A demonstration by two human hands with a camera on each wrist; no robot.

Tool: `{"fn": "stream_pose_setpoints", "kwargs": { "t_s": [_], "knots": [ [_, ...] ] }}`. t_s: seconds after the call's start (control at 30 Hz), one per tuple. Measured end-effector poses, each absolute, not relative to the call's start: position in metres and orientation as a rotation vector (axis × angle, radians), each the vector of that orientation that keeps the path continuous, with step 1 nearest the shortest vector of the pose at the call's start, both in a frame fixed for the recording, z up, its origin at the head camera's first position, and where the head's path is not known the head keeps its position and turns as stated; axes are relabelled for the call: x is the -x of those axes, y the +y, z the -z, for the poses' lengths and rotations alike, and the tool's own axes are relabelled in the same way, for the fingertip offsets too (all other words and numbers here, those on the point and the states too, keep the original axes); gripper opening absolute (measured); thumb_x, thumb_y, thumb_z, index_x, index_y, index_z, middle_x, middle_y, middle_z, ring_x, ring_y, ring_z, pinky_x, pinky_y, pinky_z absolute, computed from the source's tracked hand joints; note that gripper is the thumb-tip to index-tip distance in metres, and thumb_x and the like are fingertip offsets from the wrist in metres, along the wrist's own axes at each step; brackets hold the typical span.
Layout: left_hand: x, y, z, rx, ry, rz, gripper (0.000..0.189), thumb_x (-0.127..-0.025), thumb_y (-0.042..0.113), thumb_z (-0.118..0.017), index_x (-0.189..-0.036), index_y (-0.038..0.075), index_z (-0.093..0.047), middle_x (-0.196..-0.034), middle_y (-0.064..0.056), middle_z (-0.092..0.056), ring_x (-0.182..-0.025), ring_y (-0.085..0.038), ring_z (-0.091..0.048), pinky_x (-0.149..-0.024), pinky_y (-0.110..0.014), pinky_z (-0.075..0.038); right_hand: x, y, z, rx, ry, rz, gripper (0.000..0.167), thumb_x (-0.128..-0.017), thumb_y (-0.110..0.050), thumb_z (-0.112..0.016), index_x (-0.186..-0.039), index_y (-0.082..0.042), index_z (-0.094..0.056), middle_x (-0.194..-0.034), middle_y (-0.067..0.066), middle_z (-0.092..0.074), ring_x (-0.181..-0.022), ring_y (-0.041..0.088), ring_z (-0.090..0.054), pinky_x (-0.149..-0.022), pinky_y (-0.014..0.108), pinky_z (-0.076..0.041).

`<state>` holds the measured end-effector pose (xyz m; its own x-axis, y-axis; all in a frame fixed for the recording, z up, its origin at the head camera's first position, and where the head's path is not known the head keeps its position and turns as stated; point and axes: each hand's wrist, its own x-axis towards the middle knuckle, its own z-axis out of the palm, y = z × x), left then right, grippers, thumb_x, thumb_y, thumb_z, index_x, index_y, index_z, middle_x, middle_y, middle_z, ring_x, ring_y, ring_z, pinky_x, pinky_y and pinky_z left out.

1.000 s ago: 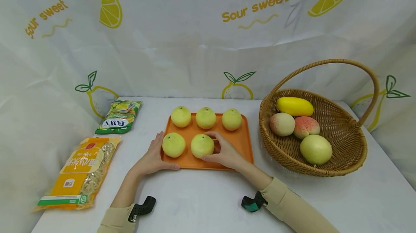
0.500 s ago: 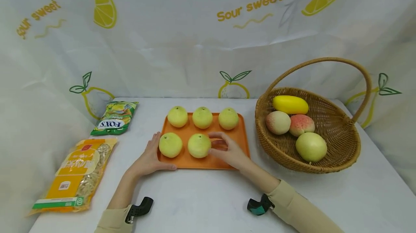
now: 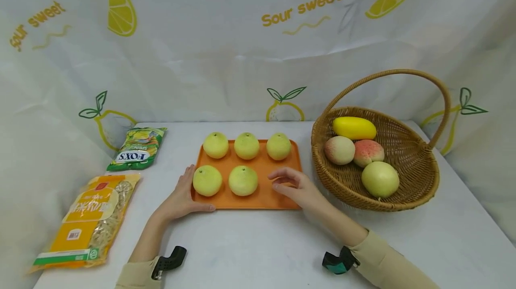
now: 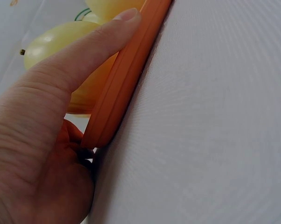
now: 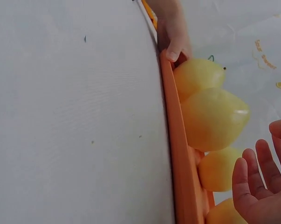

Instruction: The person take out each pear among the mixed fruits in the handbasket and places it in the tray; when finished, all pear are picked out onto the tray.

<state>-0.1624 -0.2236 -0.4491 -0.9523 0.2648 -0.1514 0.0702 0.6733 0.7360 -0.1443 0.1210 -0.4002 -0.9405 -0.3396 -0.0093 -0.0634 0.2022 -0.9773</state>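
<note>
An orange tray [image 3: 266, 197] lies on the white table. Across its back stand three pale yellow-green pears [image 3: 247, 146], with a front-left pear [image 3: 207, 180] and a front-middle pear [image 3: 243, 180] before them. My left hand [image 3: 177, 199] rests against the tray's front-left corner, thumb along the front edge, fingers extended up the left side. Over the tray's front-right part, my right hand [image 3: 300, 189] hovers with loosely bent fingers, holding nothing, apart from the front-middle pear. The right wrist view shows its fingers [image 5: 266, 163] spread apart.
On the right stands a wicker basket [image 3: 411, 163] holding a yellow elongated fruit [image 3: 354, 127], two peaches [image 3: 368, 153] and a pear [image 3: 380, 179]. To the left lie a green FOX'S packet [image 3: 137, 149] and an orange-yellow bag [image 3: 86, 222] of dried noodles. A printed cloth hangs behind.
My right hand has let go of the front-middle pear and drawn away to the right. The pear stays on the tray. My left hand keeps its place at the tray corner.
</note>
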Motion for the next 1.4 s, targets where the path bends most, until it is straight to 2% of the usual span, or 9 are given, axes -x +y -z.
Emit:
{"fn": "stream_pose_setpoints", "kwargs": {
  "t_s": [0.23,0.4,0.5,0.67,0.87,1.07,1.4],
  "knots": [
    [0.162,-0.226,0.449,-0.262,2.645,-1.142,0.137,-0.065,0.052,-0.086,-0.156,0.004,0.005,-0.161,-0.021,0.004,-0.147,-0.039,0.006,-0.114,-0.060,-0.002,0.134,0.133,0.381,0.461,2.248,1.738,0.027,-0.096,-0.018,-0.064,-0.119,-0.006,-0.062,-0.120,0.015,-0.061,-0.109,0.024,-0.058,-0.091,0.032,-0.049],
    [0.162,-0.227,0.448,-0.269,2.648,-1.134,0.136,-0.067,0.050,-0.086,-0.155,0.002,0.005,-0.161,-0.022,0.005,-0.147,-0.039,0.007,-0.114,-0.060,0.000,0.129,0.140,0.370,0.559,2.267,1.717,0.026,-0.096,-0.017,-0.064,-0.119,-0.007,-0.062,-0.117,0.006,-0.063,-0.110,0.024,-0.058,-0.095,0.040,-0.047],
    [0.162,-0.227,0.448,-0.271,2.646,-1.136,0.136,-0.067,0.051,-0.086,-0.155,0.003,0.005,-0.161,-0.022,0.005,-0.147,-0.039,0.007,-0.114,-0.059,0.000,0.126,0.146,0.364,0.628,2.276,1.717,0.026,-0.095,-0.014,-0.064,-0.119,-0.006,-0.062,-0.116,0.006,-0.063,-0.109,0.026,-0.058,-0.096,0.043,-0.047],
    [0.162,-0.227,0.449,-0.284,2.645,-1.142,0.136,-0.067,0.050,-0.086,-0.155,0.002,0.005,-0.160,-0.023,0.005,-0.146,-0.040,0.008,-0.114,-0.060,0.000,0.123,0.158,0.348,0.776,2.318,1.683,0.026,-0.094,-0.008,-0.065,-0.120,-0.006,-0.062,-0.116,0.005,-0.063,-0.109,0.031,-0.058,-0.092,0.035,-0.050],
    [0.162,-0.226,0.448,-0.273,2.645,-1.136,0.136,-0.067,0.049,-0.086,-0.155,0.003,0.005,-0.161,-0.023,0.005,-0.146,-0.040,0.008,-0.114,-0.060,0.001,0.123,0.178,0.334,0.865,2.373,1.637,0.029,-0.093,-0.004,-0.065,-0.121,-0.009,-0.061,-0.117,0.003,-0.063,-0.105,0.021,-0.060,-0.089,0.031,-0.051],
    [0.162,-0.225,0.450,-0.271,2.651,-1.130,0.136,-0.066,0.051,-0.086,-0.155,0.004,0.005,-0.161,-0.022,0.005,-0.146,-0.040,0.007,-0.114,-0.061,-0.001,0.123,0.193,0.326,0.861,2.446,1.606,0.029,-0.092,-0.002,-0.065,-0.121,-0.007,-0.062,-0.116,0.003,-0.063,-0.104,0.022,-0.060,-0.087,0.029,-0.052],
    [0.162,-0.225,0.451,-0.260,2.649,-1.134,0.137,-0.065,0.053,-0.086,-0.156,0.005,0.004,-0.161,-0.021,0.005,-0.147,-0.040,0.007,-0.113,-0.062,-0.003,0.128,0.226,0.317,0.846,2.659,1.430,0.023,-0.093,-0.004,-0.065,-0.116,-0.008,-0.064,-0.109,0.009,-0.065,-0.097,0.013,-0.060,-0.082,0.021,-0.051]
  ]
}}
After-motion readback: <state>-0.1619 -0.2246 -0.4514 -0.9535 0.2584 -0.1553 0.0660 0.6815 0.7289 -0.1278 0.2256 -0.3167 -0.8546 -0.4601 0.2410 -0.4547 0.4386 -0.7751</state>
